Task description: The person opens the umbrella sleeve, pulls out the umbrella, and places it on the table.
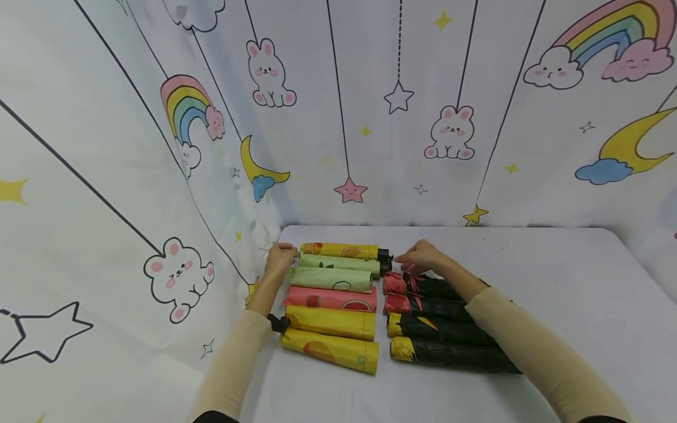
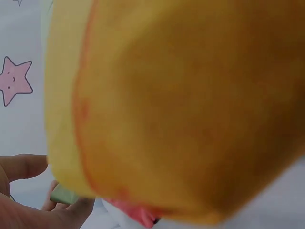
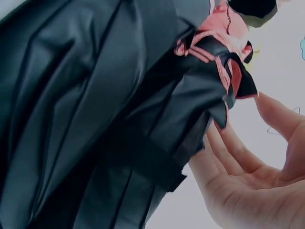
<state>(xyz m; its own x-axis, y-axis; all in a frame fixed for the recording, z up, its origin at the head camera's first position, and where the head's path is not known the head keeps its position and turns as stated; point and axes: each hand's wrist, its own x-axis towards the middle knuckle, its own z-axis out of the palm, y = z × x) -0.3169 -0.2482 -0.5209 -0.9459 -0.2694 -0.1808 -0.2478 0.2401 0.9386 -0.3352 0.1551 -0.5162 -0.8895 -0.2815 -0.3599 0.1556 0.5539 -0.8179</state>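
Observation:
Six rolled fabric bundles, like folded umbrellas in fruit-print covers, lie in a left column: yellow, green, red and yellow again. My left hand is at the left ends of the topmost yellow and green ones, its thumb and fingers apart in the left wrist view. My right hand hovers beside the black ends of the top bundles, over a black umbrella with a red end. In the right wrist view its thumb and fingers are spread beside black pleated fabric.
Several black folded umbrellas with red or yellow ends form a right column, partly under my right forearm. A white cloth covers the table. Printed curtains stand behind and at the left.

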